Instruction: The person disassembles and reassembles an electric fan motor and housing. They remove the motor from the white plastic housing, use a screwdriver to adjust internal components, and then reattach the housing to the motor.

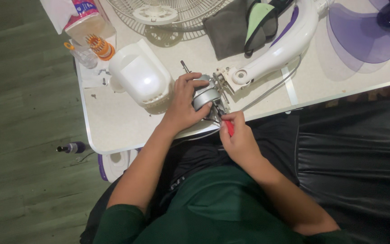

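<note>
- We find the left hand (183, 106) clasped over the grey fan motor (205, 96), which sits at the near edge of the white table (113, 131), just beside the white fan neck (278, 52).
- The right hand (238, 138) is closed round a red-handled screwdriver (229, 127), its tip set against the motor's near side; the exact fastener is too small to tell.
- We judge the step in hand to be work on a screw at the motor housing, steadied by the left hand.
- The next move calls for keeping the tip seated square and the motor braced so it cannot roll.
- Noted nearby: white rear cover (141, 74), loose screws (102, 77), fan guard (168, 11), purple blade (362, 34).
</note>
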